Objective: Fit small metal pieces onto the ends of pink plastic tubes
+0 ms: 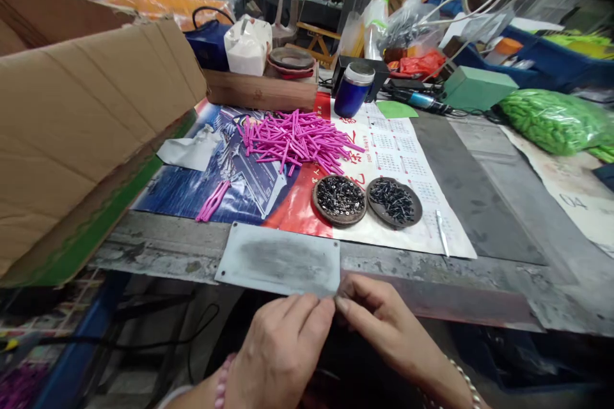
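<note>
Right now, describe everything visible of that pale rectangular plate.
The plate is a pale blue-grey rectangle, perhaps metal, with dark spots at three corners and a dark central smudge. It lies flat at the near edge of the table; the left hand and right hand crowd its near-right corner, contact unclear.

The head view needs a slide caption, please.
Left hand and right hand close together by a gray plate, pink sticks beyond.
</note>
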Tool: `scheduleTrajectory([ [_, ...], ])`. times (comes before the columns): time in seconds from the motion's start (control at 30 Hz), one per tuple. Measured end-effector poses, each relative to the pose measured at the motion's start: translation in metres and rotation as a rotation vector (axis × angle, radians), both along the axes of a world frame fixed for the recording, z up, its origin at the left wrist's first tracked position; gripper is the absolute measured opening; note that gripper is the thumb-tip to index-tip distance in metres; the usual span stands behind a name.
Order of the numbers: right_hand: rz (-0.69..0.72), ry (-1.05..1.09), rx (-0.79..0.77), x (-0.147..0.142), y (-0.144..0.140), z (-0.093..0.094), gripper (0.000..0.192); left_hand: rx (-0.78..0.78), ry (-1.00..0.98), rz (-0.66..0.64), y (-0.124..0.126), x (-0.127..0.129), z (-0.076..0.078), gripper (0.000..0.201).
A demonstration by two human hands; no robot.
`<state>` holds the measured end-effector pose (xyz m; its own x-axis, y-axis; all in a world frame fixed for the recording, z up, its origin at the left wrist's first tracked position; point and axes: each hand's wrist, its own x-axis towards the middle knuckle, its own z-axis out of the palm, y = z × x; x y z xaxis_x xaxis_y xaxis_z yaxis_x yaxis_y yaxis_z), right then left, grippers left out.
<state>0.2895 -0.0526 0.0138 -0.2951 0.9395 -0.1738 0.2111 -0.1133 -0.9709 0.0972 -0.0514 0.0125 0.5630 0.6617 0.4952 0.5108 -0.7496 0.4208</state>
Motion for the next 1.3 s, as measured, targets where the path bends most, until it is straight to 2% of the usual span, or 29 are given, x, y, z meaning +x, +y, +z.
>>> scheduleTrajectory([
  [0.1, -0.042, -0.115, 0.113, 0.01, 0.004, 0.003, 0.035, -0.127, -0.093, -0.051, 0.001, -0.003, -0.007, 0.024],
  [0.2, -0.176, -0.336, 0.339, 0.026, 0.015, 0.004, 0.024, -0.336, -0.203, -0.07, 0.003, -0.009, -0.012, 0.025],
  [0.27, -0.214, -0.488, 0.504, 0.036, 0.029, 0.002, 0.016, -0.483, -0.285, -0.06, 0.004, -0.013, -0.015, 0.025],
  [0.37, -0.137, -0.713, 0.633, 0.045, 0.053, -0.003, 0.015, -0.678, -0.35, -0.027, 0.004, -0.018, -0.02, 0.02],
  [0.47, -0.009, -0.951, 0.631, 0.047, 0.075, -0.007, 0.019, -0.812, -0.373, 0.005, 0.002, -0.022, -0.026, 0.018],
  [0.57, 0.054, -1.056, 0.61, 0.047, 0.088, -0.008, 0.017, -0.88, -0.404, 0.025, 0.0, -0.026, -0.031, 0.02],
  [0.87, 0.244, -1.066, 0.558, 0.051, 0.103, 0.005, 0.005, -0.965, -0.426, 0.03, 0.003, -0.026, -0.033, 0.022],
  [0.93, 0.28, -1.037, 0.551, 0.053, 0.11, 0.009, 0.002, -1.011, -0.457, 0.034, 0.004, -0.024, -0.031, 0.023],
  [1.03, 0.306, -0.984, 0.554, 0.055, 0.114, 0.014, 0.009, -1.133, -0.558, 0.102, 0.003, -0.018, -0.027, 0.024],
  [1.13, 0.273, -0.876, 0.573, 0.049, 0.097, 0.02, 0.01, -1.239, -0.723, 0.209, 0.002, -0.012, -0.025, 0.027],
  [1.3, 0.12, -0.437, 0.608, 0.015, 0.036, 0.016, 0.007, -1.249, -0.902, 0.312, -0.003, -0.001, -0.03, 0.036],
])
